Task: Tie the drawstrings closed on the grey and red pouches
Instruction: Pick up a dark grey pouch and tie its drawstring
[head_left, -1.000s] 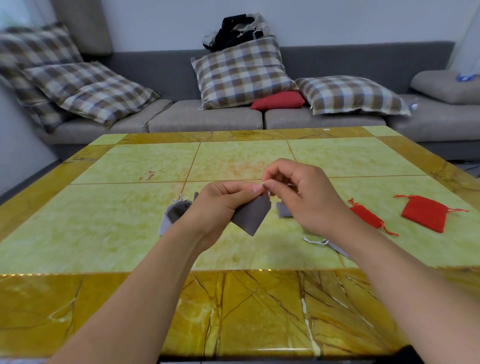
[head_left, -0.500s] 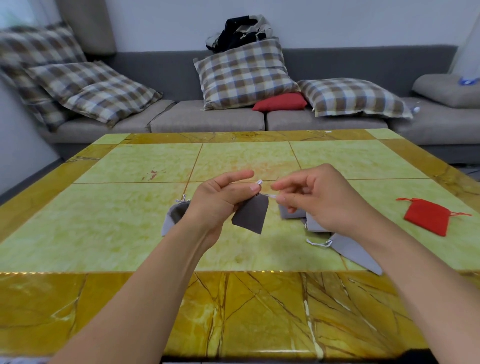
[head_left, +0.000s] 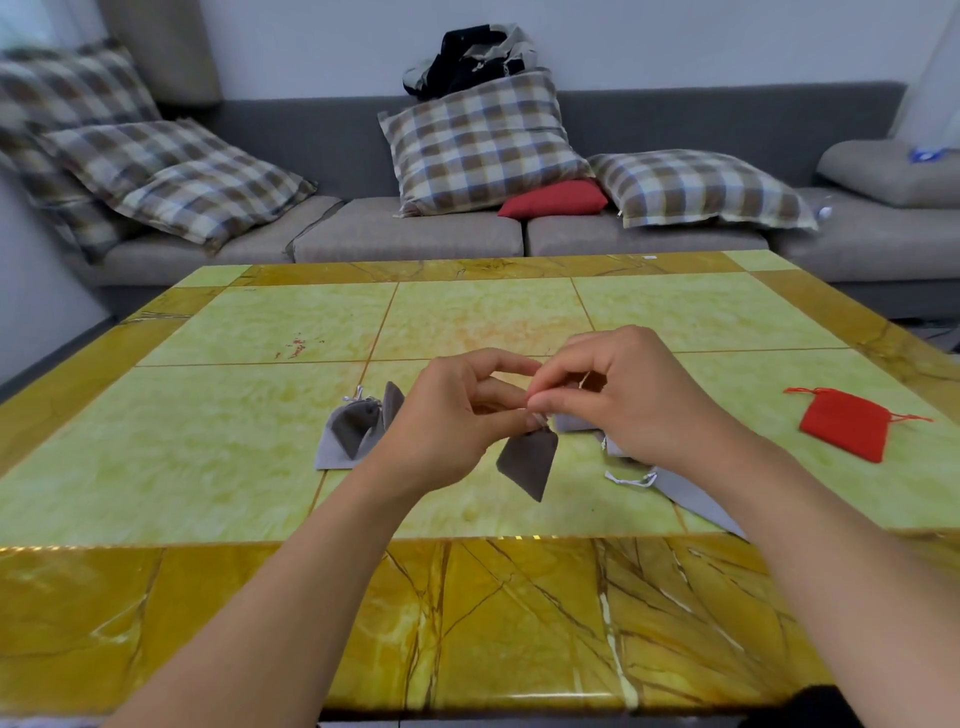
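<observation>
A dark grey pouch (head_left: 529, 461) hangs above the table from its pale drawstrings. My left hand (head_left: 457, 415) pinches the string at the pouch's neck. My right hand (head_left: 623, 397) pinches the other string end, fingertips almost meeting the left hand's. Grey pouches (head_left: 353, 431) lie to the left of my left hand. More grey pouches (head_left: 685, 493) lie under my right wrist, partly hidden. One red pouch (head_left: 844, 425) with red strings lies at the right of the table.
The green and yellow marble table (head_left: 467, 322) stretches ahead, with its front edge near me. Behind it stands a grey sofa (head_left: 415, 234) with checked cushions (head_left: 478, 140) and a red cushion (head_left: 556, 197).
My hands have drawn together again over the hanging grey pouch after pulling its strings apart. My right arm now covers the second red pouch seen a second ago.
</observation>
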